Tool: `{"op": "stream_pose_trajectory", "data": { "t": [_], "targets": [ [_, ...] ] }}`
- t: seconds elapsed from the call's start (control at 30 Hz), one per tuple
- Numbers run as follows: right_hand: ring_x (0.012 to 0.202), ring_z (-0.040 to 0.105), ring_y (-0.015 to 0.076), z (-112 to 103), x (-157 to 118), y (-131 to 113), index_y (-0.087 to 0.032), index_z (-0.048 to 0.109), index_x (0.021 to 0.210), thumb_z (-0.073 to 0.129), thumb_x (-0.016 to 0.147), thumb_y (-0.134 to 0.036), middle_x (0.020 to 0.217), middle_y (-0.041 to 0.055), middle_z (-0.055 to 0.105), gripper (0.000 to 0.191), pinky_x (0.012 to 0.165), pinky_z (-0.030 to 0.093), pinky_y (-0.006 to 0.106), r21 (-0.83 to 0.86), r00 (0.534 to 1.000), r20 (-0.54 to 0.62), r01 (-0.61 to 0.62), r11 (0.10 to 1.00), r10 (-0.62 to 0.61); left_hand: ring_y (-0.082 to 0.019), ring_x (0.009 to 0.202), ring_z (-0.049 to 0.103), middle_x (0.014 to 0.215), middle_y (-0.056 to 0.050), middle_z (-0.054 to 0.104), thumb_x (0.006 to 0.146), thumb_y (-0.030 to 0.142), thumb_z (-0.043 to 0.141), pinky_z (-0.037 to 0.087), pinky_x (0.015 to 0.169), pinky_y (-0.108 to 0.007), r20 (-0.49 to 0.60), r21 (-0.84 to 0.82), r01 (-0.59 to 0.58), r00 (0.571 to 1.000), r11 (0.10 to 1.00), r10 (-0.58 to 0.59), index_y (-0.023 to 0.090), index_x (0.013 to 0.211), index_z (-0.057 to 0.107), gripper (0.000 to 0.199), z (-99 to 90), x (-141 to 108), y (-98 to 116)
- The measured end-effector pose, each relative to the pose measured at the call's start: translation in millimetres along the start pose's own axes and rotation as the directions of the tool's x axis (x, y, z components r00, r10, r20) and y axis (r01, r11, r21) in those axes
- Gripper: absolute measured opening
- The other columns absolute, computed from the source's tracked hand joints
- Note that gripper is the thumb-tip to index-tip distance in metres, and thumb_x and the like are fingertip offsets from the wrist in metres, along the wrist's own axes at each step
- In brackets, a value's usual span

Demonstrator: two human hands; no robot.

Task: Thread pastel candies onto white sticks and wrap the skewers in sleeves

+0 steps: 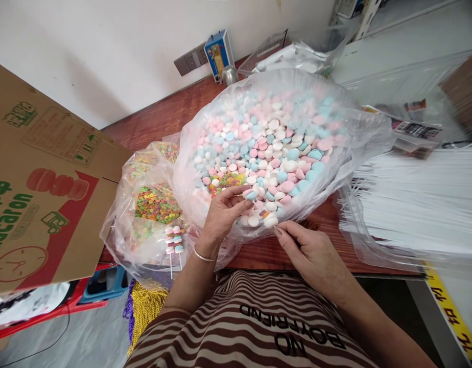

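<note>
A large clear plastic bag [190, 148] lies open, full of pink, white and blue disc-shaped candies [274, 148]. Over its near edge, my left hand [226, 212] pinches a small blue and pink candy [251, 194] between thumb and fingers. My right hand [307, 248] is closed in a pinch beside a white candy [270, 221] at the bag's near rim; a short row of candy pieces runs up from it towards my left fingers. Whatever thin thing the right fingertips hold is too small to make out. Colourful small rings [157, 204] fill another bag on the left.
Two finished candy sticks [174, 240] lie left of my left wrist. A cardboard box [48, 179] stands at the left, white sticks [408, 204] fill a plastic-lined container at the right, and a blue device [219, 53] stands by the wall.
</note>
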State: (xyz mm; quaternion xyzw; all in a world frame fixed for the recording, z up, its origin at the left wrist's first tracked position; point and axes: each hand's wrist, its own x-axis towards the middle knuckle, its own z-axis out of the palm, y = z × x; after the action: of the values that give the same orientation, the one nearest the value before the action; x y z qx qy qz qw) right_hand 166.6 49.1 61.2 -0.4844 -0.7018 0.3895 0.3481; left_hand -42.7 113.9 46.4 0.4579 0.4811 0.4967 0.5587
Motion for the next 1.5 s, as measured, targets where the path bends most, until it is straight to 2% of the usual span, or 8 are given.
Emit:
{"op": "stream_pose_trajectory", "data": {
  "t": [0.3, 0.5, 0.8, 1.2, 1.3, 1.4, 1.47, 1.5],
  "targets": [
    [0.053, 0.054, 0.0135, 4, 2, -3, -0.021, 0.060, 0.079, 0.044, 0.103, -0.030, 0.062, -0.0029, 0.060, 0.030, 0.056, 0.036, 0.026, -0.040, 0.998, -0.047, -0.037, 0.998, 0.035, -0.019, 0.091, 0.075, 0.103, -0.007, 0.080, 0.075, 0.033, 0.089, 0.064, 0.080, -0.033, -0.006, 0.042, 0.014, 1.000, 0.999, -0.013, 0.021, 0.107, 0.076, 0.037, 9.8, -8, 2],
    [0.047, 0.046, 0.0140, 16, 1, -4, -0.023, 0.054, 0.074, 0.043, 0.102, -0.028, 0.056, -0.0033, 0.054, 0.031, 0.053, 0.030, 0.028, -0.169, 0.994, -0.109, -0.026, 0.985, 0.008, -0.019, 0.099, 0.073, 0.108, -0.007, 0.076, 0.078, 0.034, 0.086, 0.061, 0.088, -0.031, -0.038, 0.098, -0.068, 0.997, 0.993, 0.072, 0.020, 0.103, 0.075, 0.031, 15.2, -10, -2],
    [0.046, 0.049, 0.0151, 19, 2, -1, -0.023, 0.051, 0.074, 0.043, 0.102, -0.026, 0.056, -0.0019, 0.056, 0.029, 0.053, 0.029, 0.029, -0.226, 0.995, -0.086, 0.023, 0.974, -0.044, -0.017, 0.089, 0.071, 0.100, -0.006, 0.073, 0.082, 0.029, 0.079, 0.060, 0.079, -0.030, 0.072, 0.182, -0.138, 0.989, 0.974, 0.127, 0.023, 0.102, 0.079, 0.021, 12.0, -11, -3],
    [0.048, 0.045, 0.0135, 33, 12, 4, -0.024, 0.048, 0.072, 0.044, 0.101, -0.027, 0.057, -0.0033, 0.052, 0.029, 0.053, 0.032, 0.027, -0.147, 0.981, -0.187, 0.020, 0.989, -0.048, -0.016, 0.093, 0.069, 0.099, -0.003, 0.077, 0.080, 0.002, 0.057, 0.056, 0.083, -0.030, 0.139, 0.386, -0.390, 0.920, 0.836, 0.366, 0.025, 0.099, 0.080, 0.037, 22.9, -23, 7],
    [0.050, 0.046, 0.0131, 39, 15, 8, -0.023, 0.049, 0.073, 0.047, 0.101, -0.031, 0.058, -0.0037, 0.051, 0.030, 0.053, 0.033, 0.025, -0.074, 0.972, -0.233, 0.014, 0.997, -0.031, -0.017, 0.096, 0.069, 0.103, -0.005, 0.077, 0.084, 0.007, 0.060, 0.057, 0.087, -0.032, 0.153, 0.377, -0.388, 0.922, 0.841, 0.356, 0.025, 0.107, 0.079, 0.035, 18.0, -24, 7],
    [0.050, 0.045, 0.0121, 40, 16, 11, -0.024, 0.046, 0.070, 0.047, 0.103, -0.035, 0.056, -0.0048, 0.048, 0.036, 0.053, 0.035, 0.024, 0.024, 0.976, -0.218, -0.001, 1.000, 0.006, -0.015, 0.086, 0.070, 0.117, -0.005, 0.075, 0.093, 0.019, 0.059, 0.059, 0.079, -0.031, 0.111, 0.353, -0.323, 0.946, 0.878, 0.303, 0.029, 0.130, 0.070, 0.040, 2.2, -16, 10],
    [0.050, 0.043, 0.0115, 38, 15, 12, -0.023, 0.046, 0.069, 0.048, 0.104, -0.037, 0.055, -0.0056, 0.045, 0.037, 0.053, 0.035, 0.024, 0.065, 0.977, -0.213, -0.002, 0.998, 0.016, -0.014, 0.080, 0.069, 0.119, -0.005, 0.074, 0.095, 0.022, 0.057, 0.058, 0.074, -0.030, 0.038, 0.459, -0.322, 0.938, 0.828, 0.344, 0.030, 0.133, 0.068, 0.040, -13.8, -2, 14],
    [0.050, 0.043, 0.0113, 36, 15, 11, -0.023, 0.047, 0.069, 0.049, 0.103, -0.037, 0.055, -0.0057, 0.045, 0.037, 0.053, 0.035, 0.024, 0.071, 0.975, -0.222, 0.001, 0.997, 0.015, -0.015, 0.082, 0.069, 0.115, -0.006, 0.074, 0.096, 0.021, 0.057, 0.057, 0.076, -0.031, 0.014, 0.565, -0.336, 0.917, 0.754, 0.399, 0.029, 0.128, 0.071, 0.036, -22.3, 6, 16]
  ]
}}
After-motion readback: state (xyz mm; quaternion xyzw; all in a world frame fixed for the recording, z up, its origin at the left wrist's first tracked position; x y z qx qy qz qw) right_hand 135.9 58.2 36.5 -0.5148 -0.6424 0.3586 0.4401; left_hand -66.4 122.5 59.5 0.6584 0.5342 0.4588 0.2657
